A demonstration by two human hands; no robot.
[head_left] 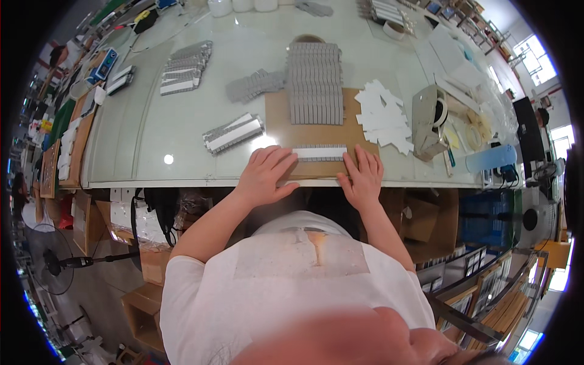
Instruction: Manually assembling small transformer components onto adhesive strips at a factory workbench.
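A grey strip with notched edges and a white band along its middle lies crosswise on a brown cardboard sheet at the table's near edge. My left hand rests at the strip's left end, its fingers stretched out flat and the thumb apart. At the other end is my right hand, fingers extended, with the index finger touching the strip's right end. Neither hand is wrapped around it. Just beyond stands a tall stack of grey notched strips. White cut-out pieces are heaped right of the cardboard.
Left of the cardboard lie white-banded strips, loose grey strips and another pile of strips. A tape dispenser and a blue cylinder stand to the right. White containers line the far edge.
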